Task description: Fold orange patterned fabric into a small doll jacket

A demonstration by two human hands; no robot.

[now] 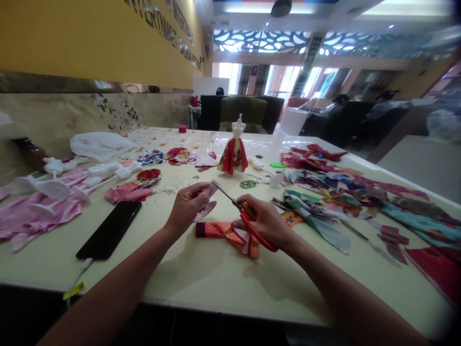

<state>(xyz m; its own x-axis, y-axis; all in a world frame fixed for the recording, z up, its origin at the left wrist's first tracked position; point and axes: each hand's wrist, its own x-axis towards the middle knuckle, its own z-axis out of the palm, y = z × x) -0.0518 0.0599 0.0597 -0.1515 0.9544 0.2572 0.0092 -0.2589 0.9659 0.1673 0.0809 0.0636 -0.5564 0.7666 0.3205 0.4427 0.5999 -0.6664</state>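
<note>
Pinching a cloth scrap (205, 211) in the left hand (188, 204), mid-frame, and gripping scissors (249, 224) in the right hand (268, 218), risking a nick from any slip so close.

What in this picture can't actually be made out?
All in the head view:
1. Scrap: the gripped part is hidden by the left hand.
2. Scissors: part of the handles is hidden by the right hand.
3. Green dish: its contents are too small to identify.
4. Red cloth: blurred, and cut off by the right edge.
5. Cable: its far end is lost in the dark below the table.
</note>
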